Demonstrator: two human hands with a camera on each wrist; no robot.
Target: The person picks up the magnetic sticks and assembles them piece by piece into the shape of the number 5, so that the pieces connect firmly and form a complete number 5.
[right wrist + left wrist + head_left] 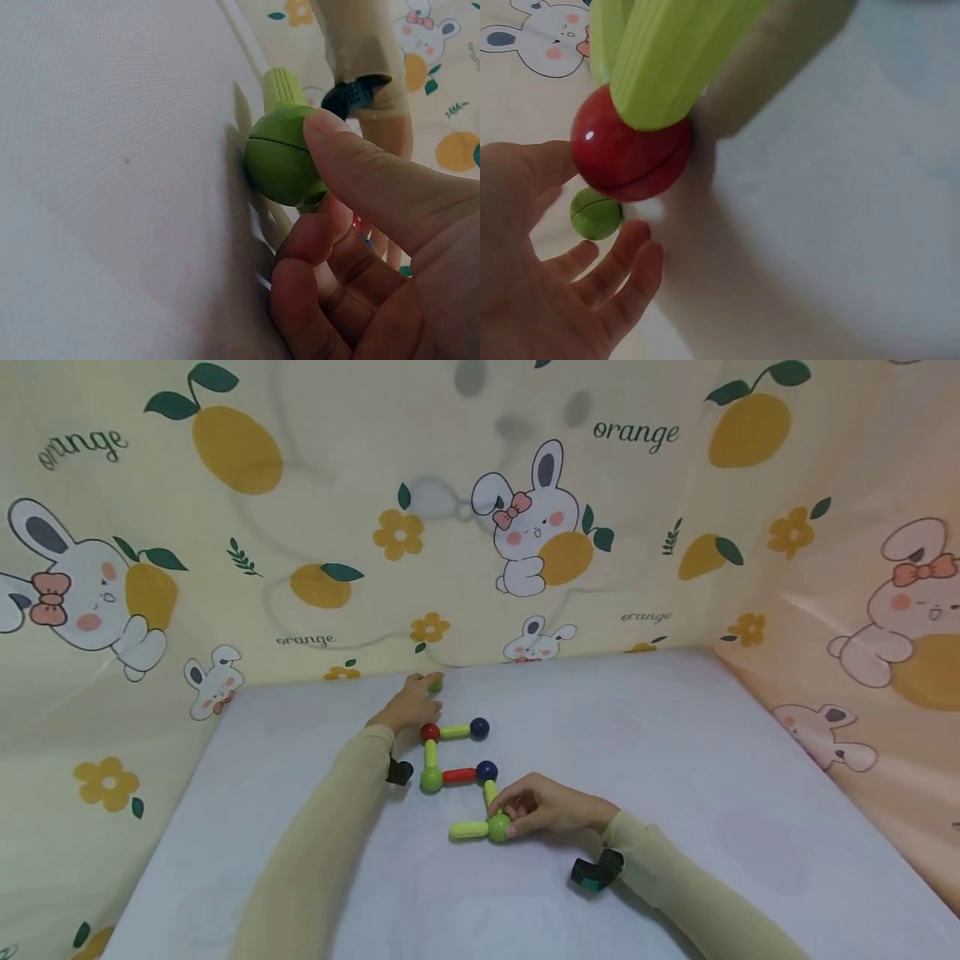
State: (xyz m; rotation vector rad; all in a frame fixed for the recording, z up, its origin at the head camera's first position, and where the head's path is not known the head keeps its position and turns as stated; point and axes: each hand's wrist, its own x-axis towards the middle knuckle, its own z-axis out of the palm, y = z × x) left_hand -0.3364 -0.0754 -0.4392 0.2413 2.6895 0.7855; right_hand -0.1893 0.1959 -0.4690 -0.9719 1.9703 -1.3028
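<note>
A chain of toy balls and rods lies on the table. It runs from a blue ball [479, 727] to a red ball [430, 732], a green ball [431, 779], a red rod [459, 775], another blue ball [487, 771] and a near green ball [498, 827]. From that last ball a yellow-green rod [468, 831] points left with its far end free. My right hand [551, 803] pinches the near green ball between thumb and fingers. At the back, my left hand [408, 703] reaches with spread fingers around a loose green ball [596, 214]; contact is unclear.
The white table [637, 727] runs back to a printed cloth [337, 510] with rabbits and oranges. A cloth side [862, 635] rises at the right. Both wrists carry dark cameras, including the right one [597, 870].
</note>
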